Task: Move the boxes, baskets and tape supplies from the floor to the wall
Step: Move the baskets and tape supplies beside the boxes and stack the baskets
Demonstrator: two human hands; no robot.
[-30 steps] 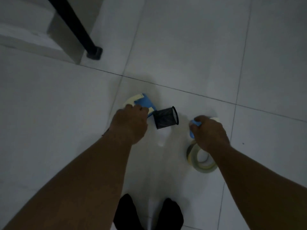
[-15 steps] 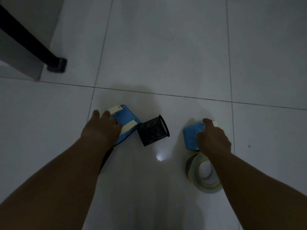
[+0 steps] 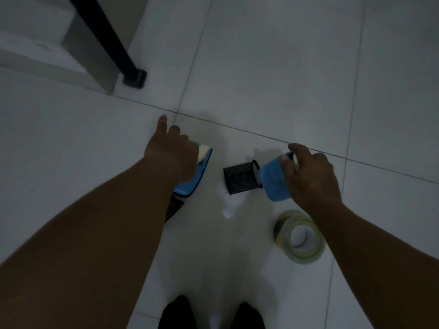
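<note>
My left hand grips a flat blue box with cream ends, tilted on edge above the floor; something dark shows under it. My right hand holds a second blue box by its far end, lifted off the tiles. Between the two boxes a small black mesh basket lies on its side on the floor, its open rim touching or just behind the right box. A roll of yellowish tape lies flat on the tile below my right wrist.
A black furniture leg with a square foot stands at the upper left beside a grey wall corner. My two dark-socked feet show at the bottom edge. White floor tiles stretch ahead and to the right.
Both hands have risen with their blue boxes. The left box has turned onto its edge. The right box has moved left toward the mesh basket. The view has shifted right.
</note>
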